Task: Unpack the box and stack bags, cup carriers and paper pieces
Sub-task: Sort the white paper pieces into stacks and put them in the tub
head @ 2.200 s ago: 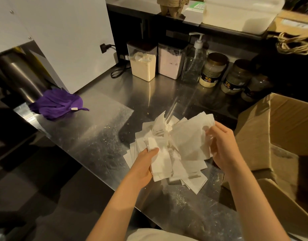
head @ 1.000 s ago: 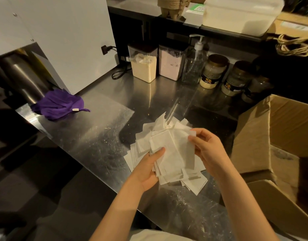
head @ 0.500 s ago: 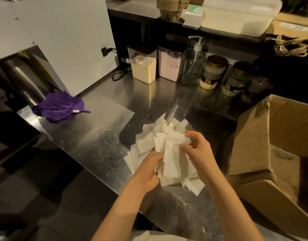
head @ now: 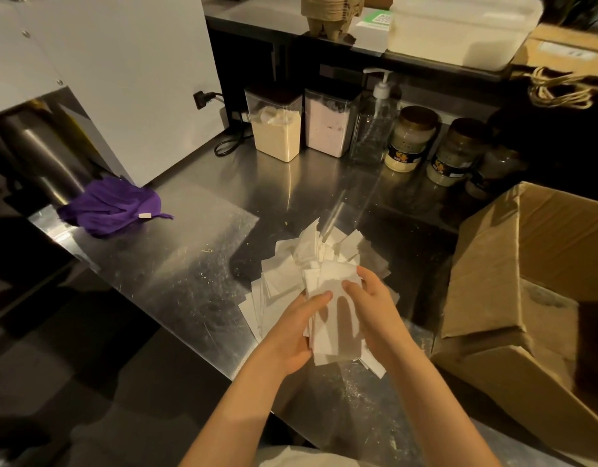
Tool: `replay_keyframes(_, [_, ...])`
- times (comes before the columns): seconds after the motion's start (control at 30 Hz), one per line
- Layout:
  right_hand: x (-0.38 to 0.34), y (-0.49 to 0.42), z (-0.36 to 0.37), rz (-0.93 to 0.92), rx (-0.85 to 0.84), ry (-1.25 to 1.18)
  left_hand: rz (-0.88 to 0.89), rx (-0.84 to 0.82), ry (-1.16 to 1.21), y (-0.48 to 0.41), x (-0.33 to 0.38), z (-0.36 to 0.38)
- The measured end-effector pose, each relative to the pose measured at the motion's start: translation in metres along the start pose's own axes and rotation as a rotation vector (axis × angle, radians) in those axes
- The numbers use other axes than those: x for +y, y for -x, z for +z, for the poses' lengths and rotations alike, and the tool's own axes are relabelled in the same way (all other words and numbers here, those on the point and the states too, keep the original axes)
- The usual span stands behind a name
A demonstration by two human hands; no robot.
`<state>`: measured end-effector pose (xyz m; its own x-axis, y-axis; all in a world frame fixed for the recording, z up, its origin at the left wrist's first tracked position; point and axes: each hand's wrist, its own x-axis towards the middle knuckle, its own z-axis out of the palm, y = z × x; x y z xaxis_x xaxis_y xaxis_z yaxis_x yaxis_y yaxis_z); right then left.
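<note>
I was squaring up the paper pieces point(head: 331, 345). To do that well, I judged, the sheaf had to be held loosely enough for the sheets to slide. Then I could nudge the edges until they lined up, without squeezing so hard that the thin paper creased. My left hand point(head: 289, 335) gripped the gathered sheaf from its left side, with the thumb point(head: 319, 297) laid flat across the top sheet. The fingers beneath were hidden by the paper, so I cannot tell how they lay. My right hand point(head: 375, 310) pinched the sheaf's right edge, thumb on top and forefinger curled over the far edge. The two thumbs were close but apart. The sheaf sat between both hands, over the near part of the steel counter point(head: 190, 264). Beneath it and spreading to the far left of my fingers, the loose pieces point(head: 280, 274) lay fanned out untidily on the counter, a few standing up at the far end. The open cardboard box point(head: 513, 264) stood to the right, near my right forearm but not touching it.
</note>
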<state>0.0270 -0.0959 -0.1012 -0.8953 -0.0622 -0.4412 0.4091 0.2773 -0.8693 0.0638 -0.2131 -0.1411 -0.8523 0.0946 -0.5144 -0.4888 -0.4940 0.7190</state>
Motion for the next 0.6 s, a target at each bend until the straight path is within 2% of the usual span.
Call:
replay_keyframes(0.33, [0.005, 0.006, -0.002, -0.028, -0.237, 0.089, -0.005, 0.108, -0.120, -0.006, -0.007, -0.004])
replay_keyframes(0.43, [0.013, -0.008, -0.009, -0.080, -0.122, 0.156, -0.020, 0.150, -0.057, -0.006, -0.005, -0.008])
replay_keyframes(0.53, [0.027, -0.030, -0.024, -0.140, 0.082, 0.392, 0.002, 0.211, -0.001, -0.005, 0.002, -0.016])
replay_keyframes(0.6, [0.036, -0.041, -0.030, -0.130, 0.128, 0.477, 0.036, 0.247, 0.053, -0.003, 0.006, -0.021])
